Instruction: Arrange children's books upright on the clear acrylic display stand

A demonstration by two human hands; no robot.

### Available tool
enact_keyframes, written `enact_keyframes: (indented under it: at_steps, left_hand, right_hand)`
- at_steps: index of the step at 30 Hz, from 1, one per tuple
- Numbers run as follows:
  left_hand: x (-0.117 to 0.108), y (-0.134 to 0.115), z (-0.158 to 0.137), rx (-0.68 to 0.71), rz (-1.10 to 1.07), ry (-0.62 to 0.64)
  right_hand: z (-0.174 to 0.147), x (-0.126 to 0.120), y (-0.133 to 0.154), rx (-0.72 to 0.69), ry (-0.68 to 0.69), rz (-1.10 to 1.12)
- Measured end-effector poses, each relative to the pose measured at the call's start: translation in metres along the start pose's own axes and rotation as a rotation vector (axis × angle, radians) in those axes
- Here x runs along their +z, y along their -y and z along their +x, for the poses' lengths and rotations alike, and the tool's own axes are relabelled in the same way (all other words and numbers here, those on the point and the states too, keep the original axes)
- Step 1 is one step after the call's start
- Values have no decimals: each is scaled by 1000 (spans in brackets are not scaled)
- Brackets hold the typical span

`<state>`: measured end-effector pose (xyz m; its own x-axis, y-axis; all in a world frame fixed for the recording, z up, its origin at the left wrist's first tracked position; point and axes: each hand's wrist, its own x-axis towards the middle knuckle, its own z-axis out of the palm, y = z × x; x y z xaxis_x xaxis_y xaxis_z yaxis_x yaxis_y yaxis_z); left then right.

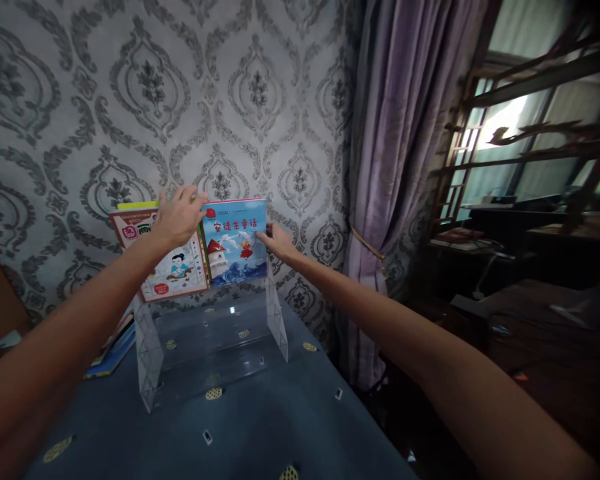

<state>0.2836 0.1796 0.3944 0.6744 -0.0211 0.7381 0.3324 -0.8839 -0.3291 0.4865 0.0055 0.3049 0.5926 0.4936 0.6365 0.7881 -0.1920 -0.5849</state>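
A clear tiered display rack (150, 353) stands on the table, with picture books upright on its top tier. The blue picture book (235, 257) has red Chinese lettering and a seascape on its cover. My right hand (277, 241) is closed on its right edge, thumb on the front. My left hand (180, 217) has its fingers curled at the top left corner of the blue book. That hand partly covers a red-bordered picture book (180, 270) at the left. Behind this shows the top of a yellow-green book (137, 206).
Several more books (113, 357) lie left of the rack on the blue patterned tablecloth (250, 420). Grey patterned wallpaper (255, 133) rises behind. To the right hang a purple curtain (395, 133) and a dark wooden shelf unit (525, 160).
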Motion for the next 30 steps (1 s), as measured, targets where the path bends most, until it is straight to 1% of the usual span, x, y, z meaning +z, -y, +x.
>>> enact_keyframes:
  at_steps: [2, 4, 6, 10, 14, 19, 25, 30]
  left_hand:
    - [-1, 0, 3, -36, 18, 48]
    - [-2, 2, 6, -72, 31, 106]
    - [-2, 5, 9, -86, 29, 131]
    - [-2, 12, 13, -64, -3, 146]
    - [-4, 14, 17, -45, 0, 180]
    - [-5, 12, 22, -35, 1, 223]
    - [1, 8, 21, -64, -5, 157]
    - [3, 7, 20, -68, -58, 115]
  right_hand:
    - [5, 6, -3, -18, 0, 122]
    - [9, 11, -5, -38, -4, 149]
    - [12, 17, -5, -51, -14, 169]
    - [13, 25, -3, -69, -43, 181]
    - [13, 28, -1, -82, -58, 169]
    - [14, 28, -2, -47, -63, 141]
    - [12, 24, -5, -66, -70, 148]
    - [13, 21, -8, -101, -51, 168]
